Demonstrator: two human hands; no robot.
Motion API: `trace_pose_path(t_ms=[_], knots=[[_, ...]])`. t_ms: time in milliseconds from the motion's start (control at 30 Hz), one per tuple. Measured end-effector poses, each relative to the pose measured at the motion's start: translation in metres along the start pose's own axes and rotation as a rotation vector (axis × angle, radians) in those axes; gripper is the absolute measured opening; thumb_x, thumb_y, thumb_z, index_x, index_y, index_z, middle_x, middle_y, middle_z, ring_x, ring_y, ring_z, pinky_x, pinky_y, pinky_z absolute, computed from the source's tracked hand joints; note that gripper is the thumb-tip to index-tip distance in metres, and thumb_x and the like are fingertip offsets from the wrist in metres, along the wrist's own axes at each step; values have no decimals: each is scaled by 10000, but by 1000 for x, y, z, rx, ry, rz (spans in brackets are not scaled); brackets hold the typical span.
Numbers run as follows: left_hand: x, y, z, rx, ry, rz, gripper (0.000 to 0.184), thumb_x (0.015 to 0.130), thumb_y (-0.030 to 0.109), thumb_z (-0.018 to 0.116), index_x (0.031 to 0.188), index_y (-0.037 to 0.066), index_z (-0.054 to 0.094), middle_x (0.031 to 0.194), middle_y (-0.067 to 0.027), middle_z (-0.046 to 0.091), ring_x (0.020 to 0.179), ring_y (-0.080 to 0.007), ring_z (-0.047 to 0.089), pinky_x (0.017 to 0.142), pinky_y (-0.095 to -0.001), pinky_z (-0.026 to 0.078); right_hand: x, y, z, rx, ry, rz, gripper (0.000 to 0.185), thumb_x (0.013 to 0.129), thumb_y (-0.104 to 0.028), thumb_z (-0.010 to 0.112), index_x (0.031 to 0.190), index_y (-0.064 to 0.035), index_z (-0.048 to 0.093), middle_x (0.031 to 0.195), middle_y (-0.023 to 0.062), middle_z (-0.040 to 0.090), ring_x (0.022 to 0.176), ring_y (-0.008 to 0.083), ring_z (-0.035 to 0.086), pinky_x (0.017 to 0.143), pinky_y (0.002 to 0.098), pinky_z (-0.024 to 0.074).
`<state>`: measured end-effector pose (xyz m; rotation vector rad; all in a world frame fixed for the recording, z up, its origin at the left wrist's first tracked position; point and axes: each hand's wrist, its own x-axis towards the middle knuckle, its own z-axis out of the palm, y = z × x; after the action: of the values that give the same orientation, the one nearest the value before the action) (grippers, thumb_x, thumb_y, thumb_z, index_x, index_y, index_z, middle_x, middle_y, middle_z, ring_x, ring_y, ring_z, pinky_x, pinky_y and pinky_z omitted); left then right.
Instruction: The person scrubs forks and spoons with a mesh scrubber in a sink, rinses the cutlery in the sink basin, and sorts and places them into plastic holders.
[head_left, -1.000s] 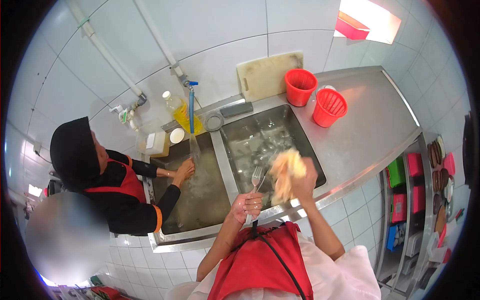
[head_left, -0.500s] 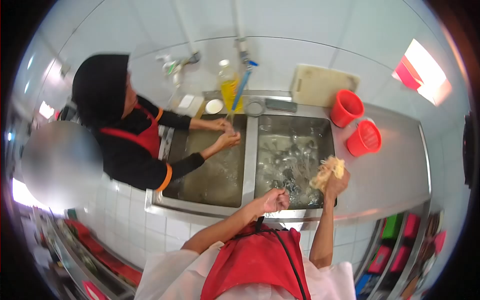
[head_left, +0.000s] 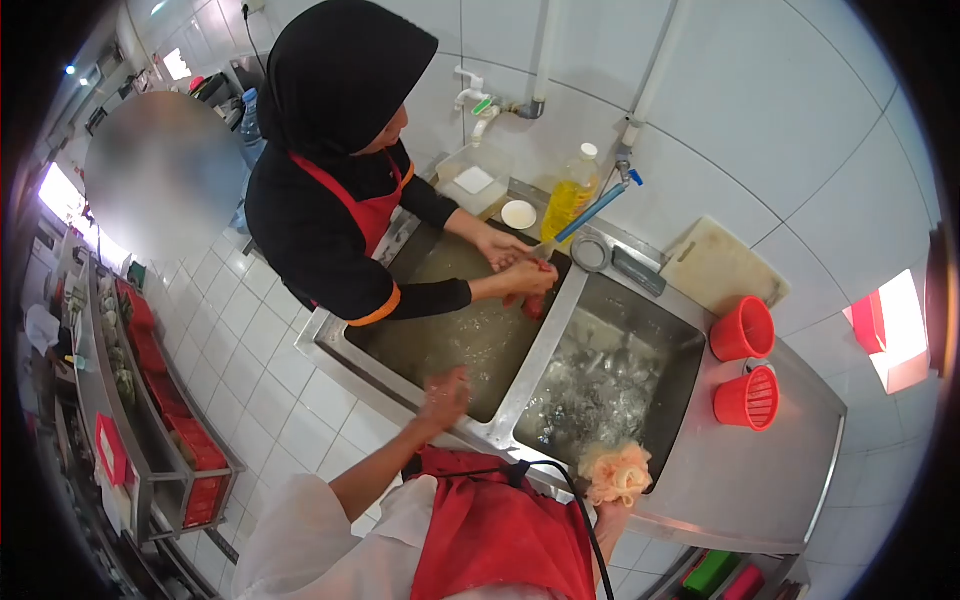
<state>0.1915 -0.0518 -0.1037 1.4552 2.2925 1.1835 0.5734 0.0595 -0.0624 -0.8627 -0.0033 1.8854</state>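
Observation:
My right hand grips a peach-coloured mesh scrubber at the front edge of the right basin. The scrubber hides most of its fingers. Over the front rim of the left basin is my left hand, holding nothing, its fingers apart and a little blurred. Inside the right basin, shiny metal utensils lie in water, too jumbled to tell apart.
A co-worker's hands hold something red under the blue hose at the left basin. Behind stand a yellow soap bottle and a cutting board. Two red cups sit on the steel drainboard.
My view has turned left. My left hand has moved from the right basin's front to the left basin's front rim. The scrubber in my right hand is now nearer my body.

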Motion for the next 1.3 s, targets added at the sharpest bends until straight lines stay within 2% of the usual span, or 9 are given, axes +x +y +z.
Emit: trace_pose_path(t_ms=[33, 167, 267, 300, 333, 533, 833, 1000, 1300], knots=[[-11, -11, -15, 156, 48, -20, 335, 832, 102, 580, 1158, 44, 531, 1032, -193, 609, 963, -378, 586, 861, -481, 459, -3, 6, 3, -22, -12, 22, 342, 949, -381, 479, 1075, -87, 600, 935, 82, 638, 833, 226, 630, 737, 368, 556], [-34, -26, -35, 229, -13, -34, 409, 811, 112, 578, 1209, 46, 515, 1128, -173, 598, 1028, -388, 550, 934, -500, 402, 3, 33, 25, -257, -58, 49, 348, 941, -384, 486, 1077, -85, 601, 942, 86, 638, 840, 230, 630, 740, 373, 554], [-41, -43, -20, 156, -35, -61, 436, 838, 152, 557, 1262, 65, 507, 1237, -155, 554, 1135, -361, 519, 997, -475, 400, 18, 72, 71, -654, -134, 13, 353, 935, -387, 492, 1079, -84, 602, 947, 89, 638, 845, 233, 630, 742, 377, 552], [-43, -35, -27, 158, 55, -33, 460, 819, 94, 520, 1275, 36, 486, 1103, -188, 607, 1054, -410, 551, 978, -478, 409, 23, 89, 90, -793, -179, -2, 355, 933, -388, 494, 1079, -83, 602, 949, 90, 638, 846, 234, 630, 742, 378, 552], [-40, -23, -39, 111, 10, -125, 437, 830, 95, 509, 1264, 41, 493, 1054, -192, 621, 1018, -393, 576, 981, -472, 405, 25, 106, 108, -920, -231, -18, 356, 931, -389, 496, 1080, -83, 603, 951, 91, 639, 848, 235, 630, 743, 380, 551], [-42, -30, -34, 179, 79, -66, 413, 815, 99, 524, 1212, -3, 472, 927, -181, 637, 958, -337, 605, 929, -446, 412, 27, 179, 173, -1306, -570, -13, 367, 919, -394, 507, 1082, -80, 604, 961, 96, 639, 858, 241, 629, 747, 387, 548], [-46, -40, -22, 211, 110, -4, 452, 789, 112, 534, 1219, -2, 456, 785, -180, 630, 865, -332, 627, 942, -432, 398, 14, 210, 195, -1439, -838, 67, 384, 902, -402, 524, 1086, -75, 607, 977, 105, 639, 873, 250, 629, 752, 398, 544], [-50, -55, -18, 259, -64, -50, 464, 782, 124, 527, 1228, 15, 461, 771, -171, 629, 840, -325, 633, 939, -425, 398, 7, 218, 195, -1465, -852, 88, 395, 892, -406, 533, 1089, -73, 608, 986, 110, 639, 881, 255, 629, 755, 405, 542], [-48, -48, -16, 291, -4, 28, 498, 808, 168, 505, 1277, 14, 434, 802, -170, 648, 890, -310, 624, 1000, -405, 344, 11, 212, 190, -1484, -876, 108, 414, 874, -414, 549, 1093, -68, 611, 1002, 118, 639, 896, 264, 628, 761, 416, 537]])
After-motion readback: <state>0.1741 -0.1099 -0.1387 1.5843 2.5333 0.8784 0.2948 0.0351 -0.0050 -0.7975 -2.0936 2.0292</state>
